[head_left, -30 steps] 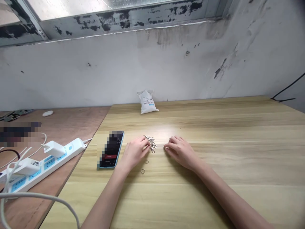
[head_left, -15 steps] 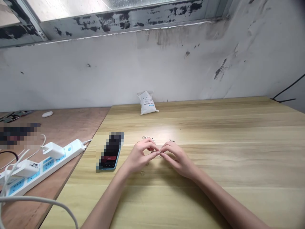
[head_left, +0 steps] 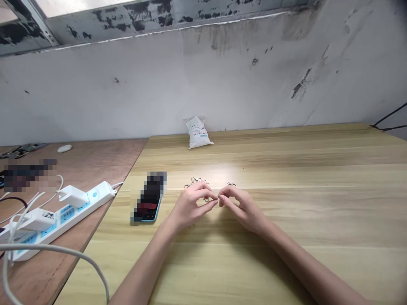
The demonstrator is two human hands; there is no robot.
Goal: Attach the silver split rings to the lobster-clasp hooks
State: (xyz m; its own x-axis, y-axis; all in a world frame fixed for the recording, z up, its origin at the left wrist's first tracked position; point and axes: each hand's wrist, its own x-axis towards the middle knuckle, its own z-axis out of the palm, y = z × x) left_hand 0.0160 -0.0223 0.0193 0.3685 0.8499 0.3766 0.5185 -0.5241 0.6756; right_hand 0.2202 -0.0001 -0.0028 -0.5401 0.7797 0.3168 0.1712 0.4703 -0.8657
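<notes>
My left hand (head_left: pixel 190 206) and my right hand (head_left: pixel 244 208) meet fingertip to fingertip above the wooden table. Each pinches with thumb and index finger at a tiny metal piece, mostly covered by the fingertips and too small to name. Behind my left hand lie several small metal clasps (head_left: pixel 196 180), partly hidden by its knuckles. One more metal clasp (head_left: pixel 231 184) rests just beyond my right hand. A thin metal ring (head_left: pixel 192 226) lies under my left wrist, partly covered.
A phone (head_left: pixel 152 208) lies left of my hands. Near the wall stands a white plastic packet (head_left: pixel 199 133). On the brown table at left are a power strip (head_left: pixel 103 192) with plugged-in chargers, a looping cable (head_left: pixel 79 253) and a white oval object (head_left: pixel 64 148).
The view has shifted slightly. Both hands stay together, with the fingertips turned a little, and the small metal piece between them shows less than before.
</notes>
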